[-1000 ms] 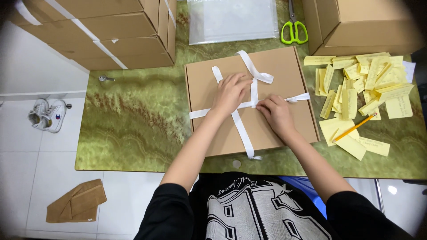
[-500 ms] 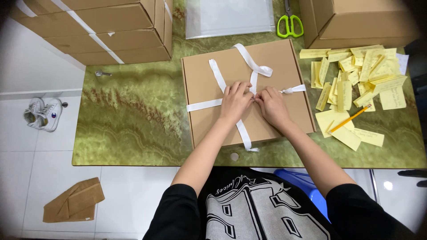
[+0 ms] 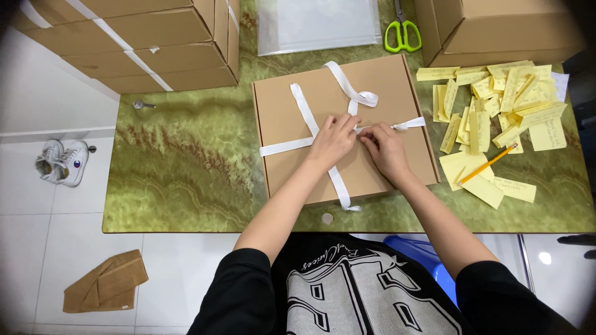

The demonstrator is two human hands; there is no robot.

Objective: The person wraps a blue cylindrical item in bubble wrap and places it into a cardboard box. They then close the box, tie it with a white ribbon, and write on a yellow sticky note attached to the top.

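Note:
A flat brown cardboard box (image 3: 397,80) lies on the green marbled table (image 3: 186,167) in front of me. White ribbon (image 3: 305,108) crosses over its lid, with a loose loop near the far edge. My left hand (image 3: 332,141) and my right hand (image 3: 383,149) meet at the middle of the lid, where the ribbon bands cross. Both hands pinch the ribbon there, fingertips almost touching. The knot itself is hidden under my fingers.
Yellow paper slips (image 3: 496,105) and a pencil (image 3: 488,163) lie right of the box. Green-handled scissors (image 3: 402,31) and a clear plastic sheet (image 3: 320,25) sit behind it. Large cartons (image 3: 136,43) (image 3: 503,28) stand at both far corners. White sneakers (image 3: 61,162) and folded cardboard (image 3: 102,282) are on the floor.
Both hands drew closer together at the ribbon crossing. The ribbon loop on the far side shifted slightly.

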